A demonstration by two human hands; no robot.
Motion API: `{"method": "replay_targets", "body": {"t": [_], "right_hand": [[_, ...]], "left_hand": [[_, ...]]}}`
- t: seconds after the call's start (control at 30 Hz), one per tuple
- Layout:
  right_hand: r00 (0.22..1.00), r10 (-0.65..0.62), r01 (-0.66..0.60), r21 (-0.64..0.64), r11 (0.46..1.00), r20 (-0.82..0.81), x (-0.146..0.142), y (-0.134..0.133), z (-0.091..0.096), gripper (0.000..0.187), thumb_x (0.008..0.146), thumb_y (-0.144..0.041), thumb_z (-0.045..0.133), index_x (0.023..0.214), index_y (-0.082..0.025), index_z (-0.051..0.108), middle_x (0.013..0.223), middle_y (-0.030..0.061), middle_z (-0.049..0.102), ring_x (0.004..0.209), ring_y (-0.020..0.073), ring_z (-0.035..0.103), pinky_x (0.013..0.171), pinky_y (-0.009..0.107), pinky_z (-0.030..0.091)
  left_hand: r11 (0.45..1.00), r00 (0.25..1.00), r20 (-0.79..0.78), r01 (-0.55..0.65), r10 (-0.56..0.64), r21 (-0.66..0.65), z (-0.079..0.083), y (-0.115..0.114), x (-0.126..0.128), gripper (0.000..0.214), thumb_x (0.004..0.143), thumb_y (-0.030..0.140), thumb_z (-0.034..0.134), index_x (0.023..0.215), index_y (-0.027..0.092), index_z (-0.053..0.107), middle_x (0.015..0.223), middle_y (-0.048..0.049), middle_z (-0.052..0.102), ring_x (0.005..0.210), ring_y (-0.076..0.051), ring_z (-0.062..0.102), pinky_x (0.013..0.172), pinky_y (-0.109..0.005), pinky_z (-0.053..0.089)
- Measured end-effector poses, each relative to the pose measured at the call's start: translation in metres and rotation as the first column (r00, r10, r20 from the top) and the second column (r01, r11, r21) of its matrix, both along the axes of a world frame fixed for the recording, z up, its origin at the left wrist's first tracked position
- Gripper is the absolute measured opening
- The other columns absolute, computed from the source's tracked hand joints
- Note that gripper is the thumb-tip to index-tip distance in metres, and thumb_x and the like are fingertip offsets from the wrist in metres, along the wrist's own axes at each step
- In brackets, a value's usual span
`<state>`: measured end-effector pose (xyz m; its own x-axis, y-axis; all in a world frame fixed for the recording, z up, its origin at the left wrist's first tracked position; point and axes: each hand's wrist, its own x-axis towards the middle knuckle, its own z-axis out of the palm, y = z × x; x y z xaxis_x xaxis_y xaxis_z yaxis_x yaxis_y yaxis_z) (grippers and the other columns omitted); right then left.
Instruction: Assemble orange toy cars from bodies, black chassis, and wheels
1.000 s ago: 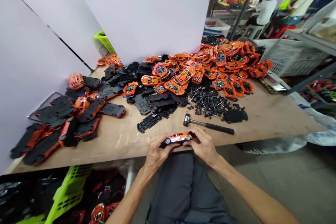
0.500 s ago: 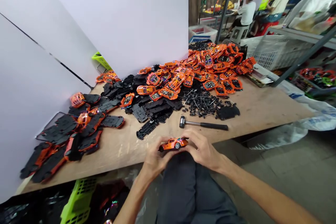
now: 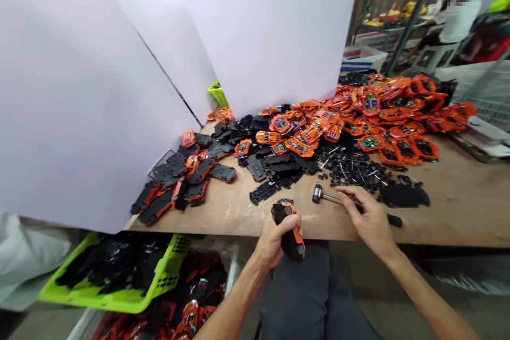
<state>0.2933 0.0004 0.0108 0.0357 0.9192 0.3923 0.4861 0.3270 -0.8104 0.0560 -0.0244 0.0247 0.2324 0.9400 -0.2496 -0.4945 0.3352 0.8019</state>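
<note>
In my left hand (image 3: 274,236) is an orange toy car (image 3: 297,234), tipped so its black underside shows and its wheels stick out at the side. The thumb presses across it near the table's front edge. My right hand (image 3: 368,218) is over the handle of a small hammer (image 3: 330,198) lying on the table. Its fingers are stretched out above the handle; whether they touch it I cannot make out. Just behind the hammer lie a heap of black wheels on metal axles (image 3: 350,167) and a dark flat piece (image 3: 404,195).
Orange car shells (image 3: 314,130) and black chassis plates (image 3: 279,164) are piled across the table (image 3: 239,212). Cars lie upside down (image 3: 199,170) at the left. Below stands a green basket (image 3: 135,303) of black parts. White panels (image 3: 271,26) rise behind; a seated person (image 3: 462,16) is farther off.
My right hand has left the car and moved right to the hammer. My left hand has turned the car underside outward. The view has swung left.
</note>
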Motion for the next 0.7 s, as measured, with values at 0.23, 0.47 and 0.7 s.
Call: {"method": "replay_targets", "body": {"t": [0.23,0.47,0.7], "right_hand": [[0.981,0.091,-0.095,0.015,0.995,0.169,0.006,0.005,-0.042,0.023,0.106,-0.038,0.053,0.112,-0.024,0.071,0.114,0.0091,0.073,0.106,0.0267,0.069,0.097,0.042,0.054],[0.962,0.071,-0.100,0.098,0.990,0.263,0.004,0.003,-0.051,0.018,0.106,-0.032,0.053,0.114,-0.026,0.068,0.115,0.0081,0.071,0.110,0.0269,0.068,0.100,0.042,0.053],[0.938,0.023,-0.138,0.313,0.940,0.346,0.011,0.009,-0.066,0.026,0.108,-0.041,0.049,0.116,-0.028,0.070,0.109,0.0059,0.074,0.099,0.0238,0.074,0.090,0.035,0.058]], "left_hand": [[0.968,0.833,0.553,0.124,0.017,-0.217,-0.002,0.005,-0.010,0.036,0.064,0.015,0.082,0.094,0.014,0.062,0.091,-0.0039,0.052,0.078,-0.011,0.051,0.066,-0.020,0.045],[0.972,0.865,0.498,0.058,0.065,-0.226,-0.011,0.013,-0.026,0.032,0.065,0.023,0.076,0.093,0.013,0.065,0.086,-0.0030,0.055,0.068,-0.008,0.049,0.059,-0.017,0.042],[0.996,0.907,-0.414,0.086,-0.072,0.016,0.014,0.047,-0.091,0.053,0.068,0.039,0.089,0.113,0.015,0.073,0.091,-0.0057,0.072,0.072,-0.016,0.064,0.065,-0.027,0.052]]}}
